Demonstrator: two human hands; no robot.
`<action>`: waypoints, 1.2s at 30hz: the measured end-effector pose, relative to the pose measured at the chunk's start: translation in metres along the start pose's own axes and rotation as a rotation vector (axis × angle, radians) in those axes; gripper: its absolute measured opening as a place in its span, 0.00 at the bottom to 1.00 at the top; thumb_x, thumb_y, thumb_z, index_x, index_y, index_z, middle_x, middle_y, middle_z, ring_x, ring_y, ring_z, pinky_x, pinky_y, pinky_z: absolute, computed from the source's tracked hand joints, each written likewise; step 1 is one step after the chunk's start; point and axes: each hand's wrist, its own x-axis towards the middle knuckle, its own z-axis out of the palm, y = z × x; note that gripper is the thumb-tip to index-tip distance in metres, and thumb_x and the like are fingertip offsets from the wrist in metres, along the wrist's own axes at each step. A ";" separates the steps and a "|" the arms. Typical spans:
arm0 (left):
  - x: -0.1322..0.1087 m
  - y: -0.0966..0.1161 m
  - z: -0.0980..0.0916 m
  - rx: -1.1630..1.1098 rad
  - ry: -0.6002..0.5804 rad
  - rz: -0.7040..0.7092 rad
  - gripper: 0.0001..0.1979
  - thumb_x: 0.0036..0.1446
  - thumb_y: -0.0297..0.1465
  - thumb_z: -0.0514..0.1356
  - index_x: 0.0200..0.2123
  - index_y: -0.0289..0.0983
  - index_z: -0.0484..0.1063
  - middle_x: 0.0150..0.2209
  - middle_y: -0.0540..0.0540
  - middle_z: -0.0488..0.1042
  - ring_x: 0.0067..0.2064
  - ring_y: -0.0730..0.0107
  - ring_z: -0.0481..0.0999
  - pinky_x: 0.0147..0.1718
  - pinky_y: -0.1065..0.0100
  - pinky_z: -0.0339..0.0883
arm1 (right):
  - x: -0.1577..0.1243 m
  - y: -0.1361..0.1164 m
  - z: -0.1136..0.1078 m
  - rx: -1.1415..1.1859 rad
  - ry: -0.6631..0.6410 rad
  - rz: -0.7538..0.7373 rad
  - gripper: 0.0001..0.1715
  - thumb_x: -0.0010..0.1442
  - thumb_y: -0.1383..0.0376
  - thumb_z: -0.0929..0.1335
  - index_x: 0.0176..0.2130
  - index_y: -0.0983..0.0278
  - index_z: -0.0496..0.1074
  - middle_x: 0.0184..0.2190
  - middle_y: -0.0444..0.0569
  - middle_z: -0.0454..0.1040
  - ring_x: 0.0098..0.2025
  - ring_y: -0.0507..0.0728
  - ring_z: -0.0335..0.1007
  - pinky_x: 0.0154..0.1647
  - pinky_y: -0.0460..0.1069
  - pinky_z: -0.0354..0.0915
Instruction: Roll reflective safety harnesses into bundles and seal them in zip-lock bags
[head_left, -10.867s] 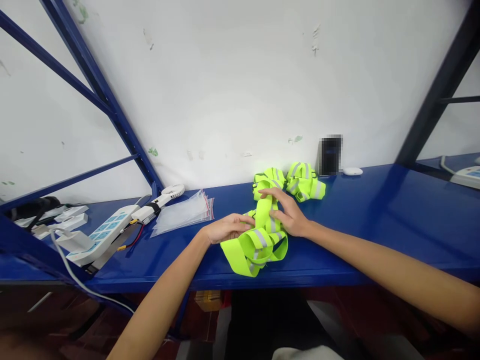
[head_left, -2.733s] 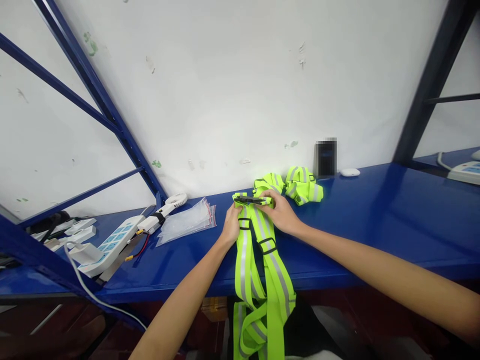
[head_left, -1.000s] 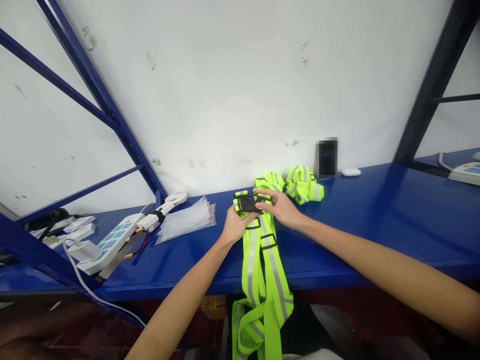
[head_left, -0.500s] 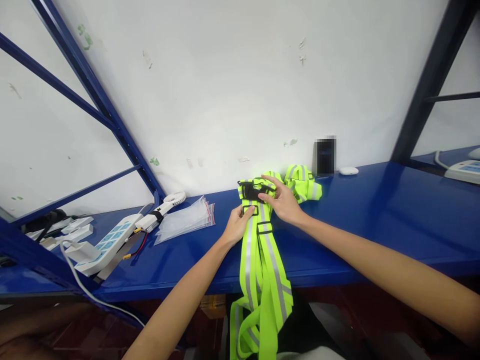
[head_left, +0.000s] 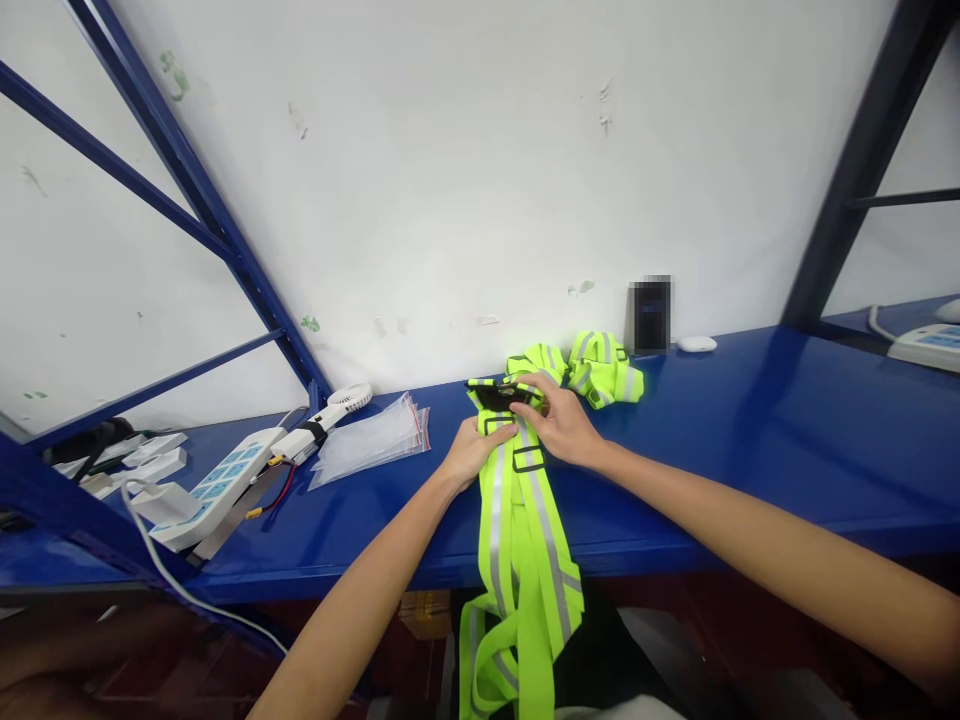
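A neon yellow reflective vest made of straps (head_left: 496, 510), with grey stripes and black slider buckles, hangs over the table's front edge. My left hand (head_left: 474, 452) grips its straps from the left, thumb lying across the front by a slider. On the right, my right hand (head_left: 559, 418) pinches the folded upper end, next to a black piece (head_left: 495, 396) whose exact kind I cannot make out. The fingers behind the straps are hidden. Two more bundles of the same strap material lie behind, a left bundle (head_left: 541, 360) and a right bundle (head_left: 606, 370).
A blue table (head_left: 750, 430) meets a white wall. Left stand clear zip bags (head_left: 371, 440), a small white fan (head_left: 349, 400) and a power strip (head_left: 225, 490) with a cable. A dark blurred device (head_left: 651, 315) and white case (head_left: 696, 344) sit at the back right.
The folded top end with the black piece has tilted and shifted slightly left and down. My right hand has moved a little left and down with it; my left hand keeps its grip.
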 end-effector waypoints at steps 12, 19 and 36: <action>0.002 0.000 -0.003 -0.069 -0.045 0.000 0.25 0.36 0.32 0.74 0.40 0.33 0.75 0.36 0.42 0.79 0.35 0.62 0.79 0.40 0.61 0.71 | 0.000 0.000 0.001 0.060 -0.126 -0.163 0.21 0.61 0.68 0.64 0.54 0.59 0.66 0.49 0.53 0.72 0.49 0.61 0.71 0.51 0.60 0.66; 0.004 -0.003 -0.005 -0.050 0.017 0.029 0.25 0.36 0.29 0.74 0.41 0.34 0.74 0.37 0.43 0.79 0.35 0.62 0.78 0.39 0.61 0.70 | 0.006 0.001 -0.007 0.102 -0.244 -0.153 0.11 0.59 0.70 0.63 0.41 0.61 0.69 0.47 0.51 0.74 0.51 0.60 0.70 0.51 0.56 0.64; 0.002 0.001 -0.010 0.057 0.038 0.099 0.20 0.38 0.30 0.72 0.38 0.34 0.77 0.36 0.44 0.79 0.38 0.58 0.78 0.41 0.61 0.69 | 0.007 0.006 -0.010 0.271 -0.432 0.028 0.12 0.58 0.58 0.69 0.41 0.59 0.71 0.60 0.53 0.64 0.65 0.65 0.56 0.62 0.63 0.53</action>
